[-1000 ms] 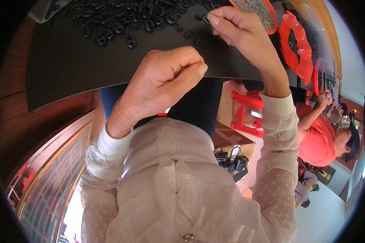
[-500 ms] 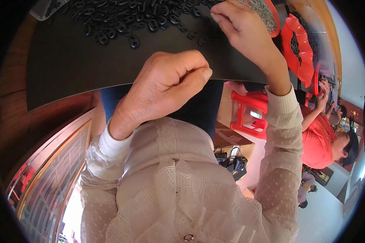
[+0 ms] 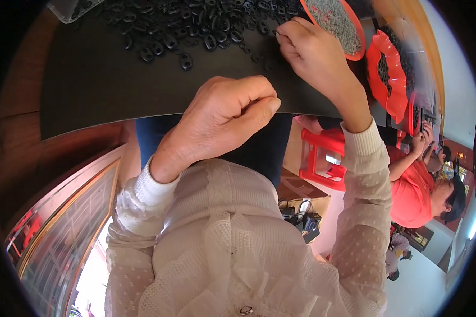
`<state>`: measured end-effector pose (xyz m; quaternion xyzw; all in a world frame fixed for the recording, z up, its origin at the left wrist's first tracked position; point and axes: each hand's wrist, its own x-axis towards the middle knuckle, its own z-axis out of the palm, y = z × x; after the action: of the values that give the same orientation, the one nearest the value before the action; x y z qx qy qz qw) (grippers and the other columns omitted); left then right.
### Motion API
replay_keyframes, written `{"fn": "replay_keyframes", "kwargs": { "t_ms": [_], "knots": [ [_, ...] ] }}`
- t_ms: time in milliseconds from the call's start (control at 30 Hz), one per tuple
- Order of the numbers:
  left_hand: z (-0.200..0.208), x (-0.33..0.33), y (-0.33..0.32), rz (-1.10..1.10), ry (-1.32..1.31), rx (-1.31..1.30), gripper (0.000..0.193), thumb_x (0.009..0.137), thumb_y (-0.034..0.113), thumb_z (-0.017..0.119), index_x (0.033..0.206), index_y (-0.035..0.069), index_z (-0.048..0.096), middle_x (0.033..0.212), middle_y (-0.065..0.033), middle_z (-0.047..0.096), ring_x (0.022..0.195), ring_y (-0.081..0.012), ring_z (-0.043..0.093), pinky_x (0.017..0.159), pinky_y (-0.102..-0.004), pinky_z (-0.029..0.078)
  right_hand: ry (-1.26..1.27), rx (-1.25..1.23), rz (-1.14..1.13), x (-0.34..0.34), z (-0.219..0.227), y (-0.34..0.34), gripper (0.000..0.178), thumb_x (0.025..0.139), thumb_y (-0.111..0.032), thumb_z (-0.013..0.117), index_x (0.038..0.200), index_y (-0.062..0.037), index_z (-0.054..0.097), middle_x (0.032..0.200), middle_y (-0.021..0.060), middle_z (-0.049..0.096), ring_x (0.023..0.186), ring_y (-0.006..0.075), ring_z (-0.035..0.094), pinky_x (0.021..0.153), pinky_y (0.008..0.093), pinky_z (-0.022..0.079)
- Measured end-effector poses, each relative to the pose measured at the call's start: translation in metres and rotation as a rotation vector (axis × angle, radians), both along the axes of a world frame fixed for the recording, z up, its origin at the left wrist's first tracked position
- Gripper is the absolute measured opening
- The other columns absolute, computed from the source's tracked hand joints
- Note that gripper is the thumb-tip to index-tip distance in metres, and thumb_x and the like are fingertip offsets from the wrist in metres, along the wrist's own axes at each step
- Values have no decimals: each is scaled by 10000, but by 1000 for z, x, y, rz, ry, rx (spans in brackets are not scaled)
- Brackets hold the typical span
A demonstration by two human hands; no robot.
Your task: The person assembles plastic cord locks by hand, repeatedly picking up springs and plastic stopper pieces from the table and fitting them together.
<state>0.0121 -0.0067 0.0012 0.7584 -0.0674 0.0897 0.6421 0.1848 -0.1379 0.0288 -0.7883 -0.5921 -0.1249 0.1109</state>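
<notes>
We see black two-holed pieces [image 3: 186,61] heaped toward the far side of the dark desk [image 3: 116,87]. Our left hand [image 3: 225,119] is curled closed over the near edge; our right hand [image 3: 312,58] pinches thumb to finger beside a red tray [image 3: 358,55]. We cannot tell what either grips. We judge the pieces light, stiff and perhaps slippery, best taken by the outer rim with fingertips.

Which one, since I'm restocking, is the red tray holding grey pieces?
The smooth-rimmed tray nearest the right hand; the wavy-rimmed red tray beside it shows dark pieces instead.
</notes>
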Motion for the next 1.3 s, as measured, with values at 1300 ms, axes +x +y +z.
{"fn": "replay_keyframes", "kwargs": {
  "t_ms": [1300],
  "knots": [
    [17, -5, 6, 50, 305, -480, 421, 967, 323, 439, 636, 64, 430, 536, 11, 403, 479, -65, 339, 444, -238, 256, 377, 336, 229, -75, 13, -12, 136, 843, -69, 644, 841, 11, 535, 702, 122, 504, 503, 267, 480, 443, 336, 391]
  ]
}}
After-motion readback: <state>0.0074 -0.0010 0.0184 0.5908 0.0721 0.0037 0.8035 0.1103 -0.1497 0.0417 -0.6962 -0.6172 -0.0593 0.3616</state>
